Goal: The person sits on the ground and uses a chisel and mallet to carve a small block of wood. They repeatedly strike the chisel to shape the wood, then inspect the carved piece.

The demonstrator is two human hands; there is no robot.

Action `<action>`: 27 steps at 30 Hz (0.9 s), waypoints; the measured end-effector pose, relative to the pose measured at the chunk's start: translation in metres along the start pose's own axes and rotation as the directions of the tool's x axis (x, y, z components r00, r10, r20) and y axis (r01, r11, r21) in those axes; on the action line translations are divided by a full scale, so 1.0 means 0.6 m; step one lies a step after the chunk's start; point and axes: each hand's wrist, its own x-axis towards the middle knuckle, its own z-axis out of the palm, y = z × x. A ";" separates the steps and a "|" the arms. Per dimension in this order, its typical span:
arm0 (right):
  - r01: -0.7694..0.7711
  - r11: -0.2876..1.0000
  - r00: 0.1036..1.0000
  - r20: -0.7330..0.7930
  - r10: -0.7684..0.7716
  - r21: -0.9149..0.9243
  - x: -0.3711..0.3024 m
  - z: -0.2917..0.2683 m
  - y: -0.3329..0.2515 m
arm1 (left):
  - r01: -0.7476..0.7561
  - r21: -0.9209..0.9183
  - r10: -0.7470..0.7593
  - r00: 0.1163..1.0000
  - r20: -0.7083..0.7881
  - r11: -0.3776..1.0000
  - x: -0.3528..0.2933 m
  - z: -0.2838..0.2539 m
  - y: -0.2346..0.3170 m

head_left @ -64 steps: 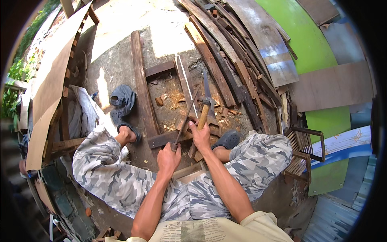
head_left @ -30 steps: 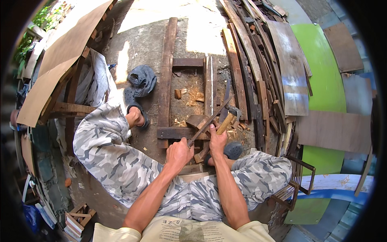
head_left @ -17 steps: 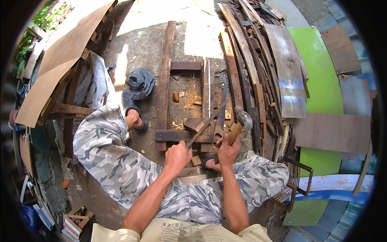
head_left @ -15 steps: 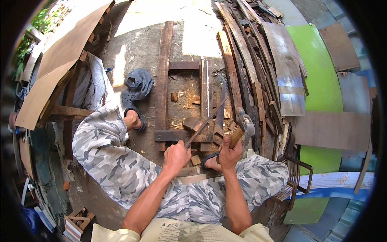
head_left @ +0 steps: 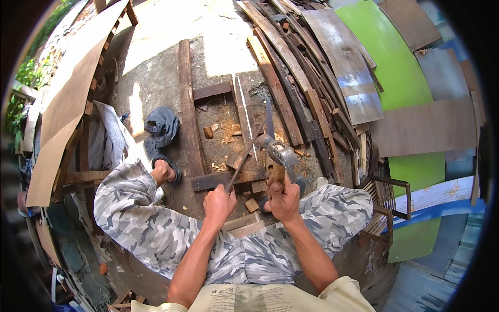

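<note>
My left hand (head_left: 219,204) is closed around the near end of a long, thin, rusty metal rod (head_left: 243,159), which slants up and away to the right over a timber frame (head_left: 191,114). My right hand (head_left: 284,198) grips a hammer (head_left: 283,154) by its wooden handle, the metal head raised close to the rod's far end. Below the rod, a wood block (head_left: 234,159) rests by the frame's near crosspiece (head_left: 213,180). A handsaw (head_left: 269,120) lies beyond the hammer, its lower part hidden behind the hammer and hand.
Long boards (head_left: 278,86) are stacked to the right, beside metal and green sheets (head_left: 387,57). Brown panels (head_left: 67,109) lean at left. Wood chips (head_left: 228,130) and offcuts (head_left: 251,205) litter the ground. A grey cloth (head_left: 162,126) lies near my left foot; a slatted rack (head_left: 382,197) stands right.
The view has turned and shifted. My right hand has brought the hammer leftward, closer to the rod and to my left hand. Both hands keep their grips.
</note>
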 end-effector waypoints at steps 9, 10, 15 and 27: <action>-0.137 0.957 0.982 0.089 0.164 -0.255 0.004 0.004 0.000 | 0.002 -0.005 -0.002 1.000 0.000 1.000 0.004 -0.005 -0.004; -0.094 0.979 0.991 0.082 0.110 -0.179 0.006 -0.002 -0.017 | 0.001 -0.005 -0.001 1.000 0.002 1.000 0.003 -0.003 -0.004; 0.068 0.997 0.997 -0.033 -0.068 -0.023 -0.014 0.010 0.043 | 0.007 -0.005 -0.007 1.000 0.014 1.000 -0.003 0.001 0.012; 0.072 0.965 0.996 0.028 -0.082 0.252 0.004 0.008 -0.033 | 0.056 -0.058 -0.054 0.998 0.041 0.997 -0.002 -0.010 0.007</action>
